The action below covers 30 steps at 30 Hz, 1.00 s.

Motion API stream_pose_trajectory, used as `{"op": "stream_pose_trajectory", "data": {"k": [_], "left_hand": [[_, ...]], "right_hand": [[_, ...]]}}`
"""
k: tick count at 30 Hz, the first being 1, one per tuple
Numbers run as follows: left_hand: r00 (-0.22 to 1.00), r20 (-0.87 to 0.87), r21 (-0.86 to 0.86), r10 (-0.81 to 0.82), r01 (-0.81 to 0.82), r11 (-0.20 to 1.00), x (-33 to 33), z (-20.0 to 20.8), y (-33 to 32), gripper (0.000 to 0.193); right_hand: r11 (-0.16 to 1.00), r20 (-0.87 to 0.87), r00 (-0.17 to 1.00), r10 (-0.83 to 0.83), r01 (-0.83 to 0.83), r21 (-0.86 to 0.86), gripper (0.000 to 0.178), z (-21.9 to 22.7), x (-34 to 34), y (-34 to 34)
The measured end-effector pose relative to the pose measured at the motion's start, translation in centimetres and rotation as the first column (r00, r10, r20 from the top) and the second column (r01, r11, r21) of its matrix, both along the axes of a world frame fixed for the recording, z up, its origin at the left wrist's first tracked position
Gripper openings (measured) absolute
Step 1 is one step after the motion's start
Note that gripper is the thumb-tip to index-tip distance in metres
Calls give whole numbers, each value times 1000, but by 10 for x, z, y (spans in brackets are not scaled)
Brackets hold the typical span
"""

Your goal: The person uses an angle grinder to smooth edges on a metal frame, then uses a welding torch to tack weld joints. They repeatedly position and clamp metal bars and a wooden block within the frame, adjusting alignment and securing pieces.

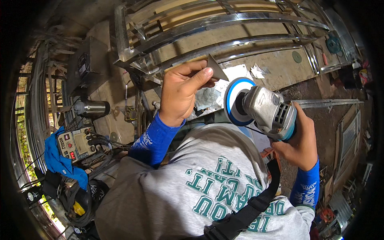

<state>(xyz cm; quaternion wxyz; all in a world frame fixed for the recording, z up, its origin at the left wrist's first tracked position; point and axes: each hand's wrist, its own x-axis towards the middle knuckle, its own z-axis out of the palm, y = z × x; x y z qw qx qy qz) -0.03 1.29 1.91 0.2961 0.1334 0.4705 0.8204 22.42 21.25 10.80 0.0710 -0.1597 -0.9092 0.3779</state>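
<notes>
My left hand (181,89) pinches a small dark triangular metal plate (216,69) between thumb and fingers. In my right hand (301,140) is an angle grinder (269,109) with a grey metal head and a teal body, gripped around its rear. A round disc (237,102) with a white face and blue rim is fitted to the grinder and faces the plate. A narrow gap seems to part the disc from the plate's lower tip. Whether the disc is spinning I cannot tell.
A shiny metal tube frame (200,28) spans the far side. To the left stand a steel tumbler (92,108), a tape measure (130,113) and a welding machine (76,143) with a blue cloth (60,154). A green disc (297,57) and a red-handled tool (324,59) lie at the far right.
</notes>
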Motion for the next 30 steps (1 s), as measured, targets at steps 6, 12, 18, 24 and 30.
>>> {"op": "stream_pose_trajectory", "data": {"k": [6, 12, 18, 24, 30], "left_hand": [[998, -59, 6, -31, 32, 999, 3, 10, 0, 22], [980, -172, -4, -96, 97, 995, 3, 9, -2, 23], [971, -193, -50, -144, 137, 989, 7, 14, -4, 21], [934, -237, -18, -266, 270, 963, 1, 6, -10, 25], [968, -200, -47, -149, 143, 989, 2, 8, -7, 23]], "right_hand": [[998, -3, 1000, -22, 22, -55, 80, -1, -5, -2], [996, -32, 999, -17, 14, -92, 80, 0, -10, 1], [993, -4, 1000, 7, -8, -115, 84, 7, -22, 6], [984, 44, 999, 11, -3, -178, 90, 7, -30, 12], [996, -39, 999, 21, -24, -86, 88, -2, -26, 11]]}}
